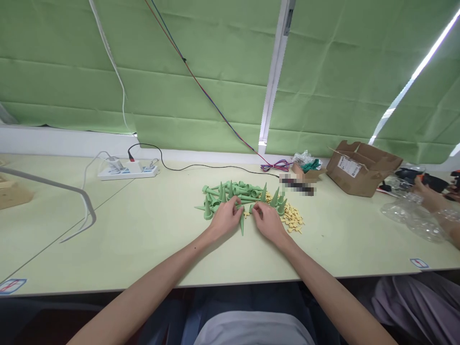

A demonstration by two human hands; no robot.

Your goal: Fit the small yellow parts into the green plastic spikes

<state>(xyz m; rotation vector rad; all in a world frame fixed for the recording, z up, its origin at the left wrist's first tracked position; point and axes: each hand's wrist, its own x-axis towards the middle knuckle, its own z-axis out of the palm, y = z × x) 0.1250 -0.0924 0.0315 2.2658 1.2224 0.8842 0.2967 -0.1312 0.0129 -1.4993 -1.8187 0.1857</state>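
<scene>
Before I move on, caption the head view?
Hands among green conical spikes and yellow cross-shaped pieces on a table.

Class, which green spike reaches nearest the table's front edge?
The green spike at the left hand: its tip points toward the front edge, beyond all the others.

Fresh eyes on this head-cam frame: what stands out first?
The pile of green plastic spikes mid-table, with yellow pieces spread along its right side and the left hand and right hand at its near edge. Then the green blinds filling the background, and the open cardboard box toward the right.
</scene>
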